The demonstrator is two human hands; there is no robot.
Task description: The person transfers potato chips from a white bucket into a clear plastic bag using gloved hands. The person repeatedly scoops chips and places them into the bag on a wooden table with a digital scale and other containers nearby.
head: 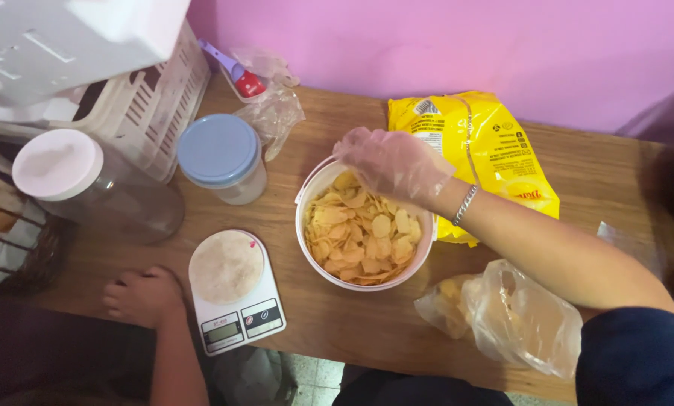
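On the wooden desk, seen from the head camera, a white bucket full of pale yellow chips stands near the middle. The right hand, in a thin clear glove, hovers over the far rim of the bucket with its fingers bent down towards the chips; whether it pinches any I cannot tell. The left hand is bare and rests palm down on the desk, fingers loosely curled, holding nothing, just beside a small white kitchen scale

The chips look thin, dry and brittle, very light, and likely to snap under any squeeze, so a loose scoop from beneath with cupped fingers seems the safest hold. The glove probably makes the grip a little slick. The bucket looks stiff and is best taken by its rim

Behind the bucket lies a yellow chip bag, crumpled and flat. A clear plastic bag with a few chips lies near the right elbow. Left of the bucket stand a jar with a blue lid and a bigger jar with a white lid, in front of a white plastic crate. The desk is plain brown wood, and the wall behind it is pink
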